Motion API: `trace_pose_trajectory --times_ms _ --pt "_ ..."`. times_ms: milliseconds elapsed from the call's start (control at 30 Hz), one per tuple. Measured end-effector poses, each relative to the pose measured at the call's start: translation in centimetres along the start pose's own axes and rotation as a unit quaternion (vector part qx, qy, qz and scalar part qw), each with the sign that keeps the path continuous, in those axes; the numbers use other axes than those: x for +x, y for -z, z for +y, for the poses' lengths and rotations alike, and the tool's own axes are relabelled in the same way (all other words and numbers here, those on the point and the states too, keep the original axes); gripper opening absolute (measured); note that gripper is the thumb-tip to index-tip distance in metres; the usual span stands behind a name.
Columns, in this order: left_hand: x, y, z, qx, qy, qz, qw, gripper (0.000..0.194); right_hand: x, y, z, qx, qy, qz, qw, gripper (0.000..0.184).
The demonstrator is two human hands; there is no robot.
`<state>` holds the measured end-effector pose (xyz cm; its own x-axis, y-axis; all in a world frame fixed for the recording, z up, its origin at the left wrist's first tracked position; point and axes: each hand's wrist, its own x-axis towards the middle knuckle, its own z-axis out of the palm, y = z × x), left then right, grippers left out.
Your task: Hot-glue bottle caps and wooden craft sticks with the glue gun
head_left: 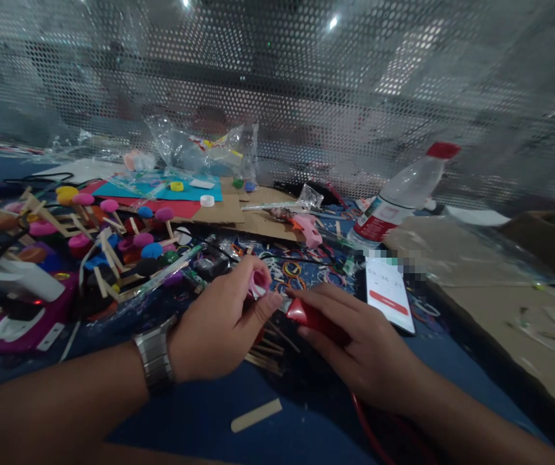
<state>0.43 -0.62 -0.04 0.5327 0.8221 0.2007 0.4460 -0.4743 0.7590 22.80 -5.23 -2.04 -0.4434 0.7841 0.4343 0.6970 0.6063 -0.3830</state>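
My left hand, with a metal watch on its wrist, is closed on a small pink cap with its hollow side showing. My right hand is wrapped round a red corded glue gun. The metal nozzle of the gun is close to the cap and my left thumb; I cannot tell whether they touch. Below my hands are several thin wooden sticks, partly hidden. Nearer to me, a flat craft stick lies alone on the blue table cover.
At left are coloured caps with wooden sticks and a purple device. Rubber bands lie beyond my hands. A phone and a tilted plastic bottle are at right. Cardboard and a perforated metal panel are behind.
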Motion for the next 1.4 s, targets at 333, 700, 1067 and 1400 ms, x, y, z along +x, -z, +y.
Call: trace_pose_trajectory --times_ms 333,700,1067,1400 --pt "0.03 -0.06 0.14 -0.025 0.004 0.0 1.0 0.024 0.22 0.25 -0.26 0.005 -0.013 0.002 1.0 0.03" --pt "-0.11 -0.14 0.04 -0.028 -0.006 0.014 0.999 0.024 0.11 0.21 -0.03 -0.01 -0.01 0.009 1.0 0.029" --pt "-0.09 0.02 -0.11 -0.055 0.018 0.018 0.998 0.029 0.0 0.21 0.1 -0.006 -0.029 0.016 0.999 0.029" --pt "0.06 0.02 -0.16 -0.08 0.024 0.019 0.996 0.025 0.05 0.33 0.26 0.013 -0.034 0.032 0.999 0.025"
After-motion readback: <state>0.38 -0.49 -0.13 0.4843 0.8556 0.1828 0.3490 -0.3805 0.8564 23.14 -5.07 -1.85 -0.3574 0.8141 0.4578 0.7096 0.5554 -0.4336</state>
